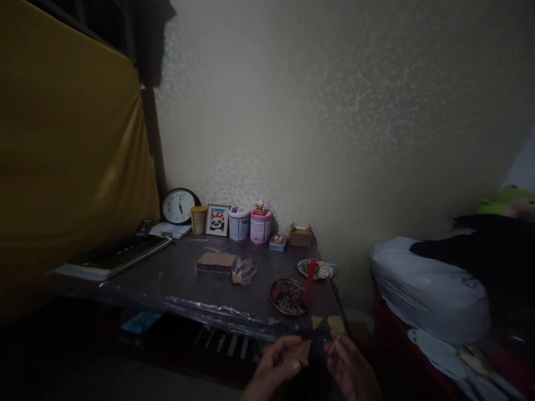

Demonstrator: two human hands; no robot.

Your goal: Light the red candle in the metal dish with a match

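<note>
At the near edge of the table (159, 281), the left hand (278, 362) grips a brown piece (303, 353) between thumb and fingers; the right hand (351, 365), just beside, pinches a thin stick (332, 348). Beyond, a spoon (310, 281) rests in a dish (291, 313).

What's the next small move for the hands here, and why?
Probably bring what looks like a thin pale stick in the right hand toward the small brown piece in the left hand: both are held up, facing each other, with a gap between.
</note>
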